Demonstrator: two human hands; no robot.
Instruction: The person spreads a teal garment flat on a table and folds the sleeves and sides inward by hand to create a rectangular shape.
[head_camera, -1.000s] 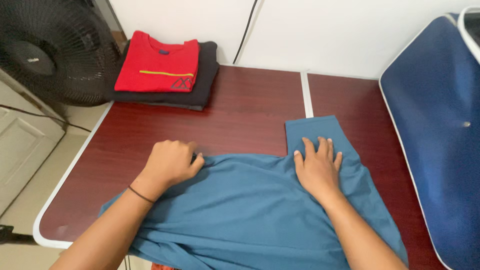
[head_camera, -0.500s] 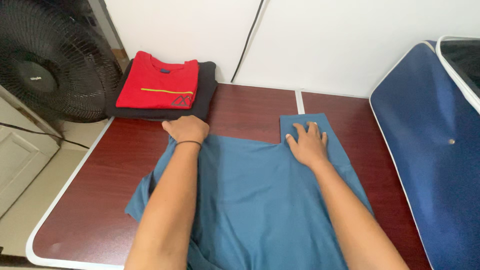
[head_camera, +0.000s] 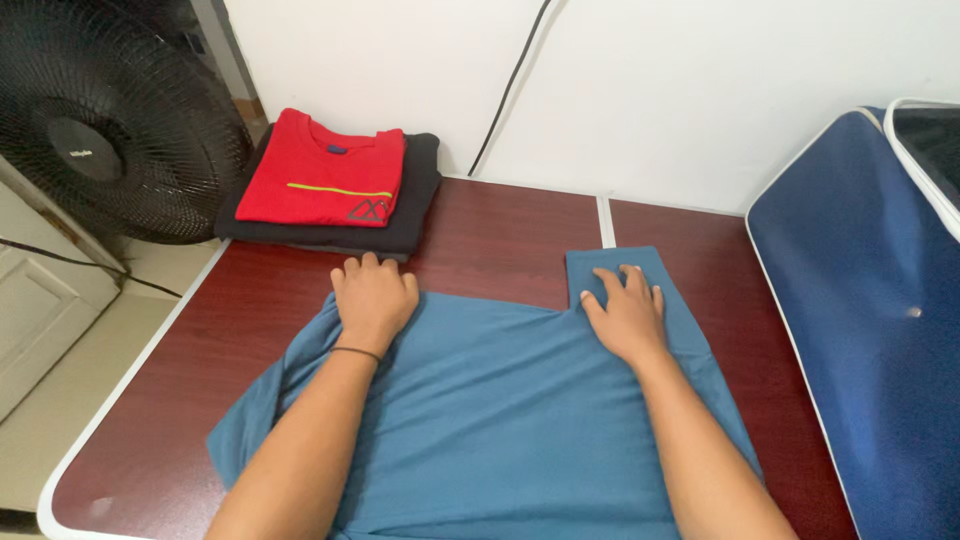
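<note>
A teal shirt (head_camera: 500, 400) lies spread on the dark red table (head_camera: 500, 230). My left hand (head_camera: 373, 293) rests flat on its far left corner, fingers spread. My right hand (head_camera: 625, 312) presses flat on the shirt where a narrow folded part (head_camera: 612, 264) sticks out toward the wall. Both forearms lie over the cloth. Neither hand grips anything.
A folded red shirt (head_camera: 325, 180) sits on a folded black garment (head_camera: 410, 215) at the table's far left corner. A black fan (head_camera: 110, 120) stands to the left. A blue bag (head_camera: 860, 320) leans at the right edge. A white seam (head_camera: 604, 220) divides the table.
My left hand pulled the shirt's left corner away from me, then opened and laid flat on it. My right hand stayed pressed on the folded part.
</note>
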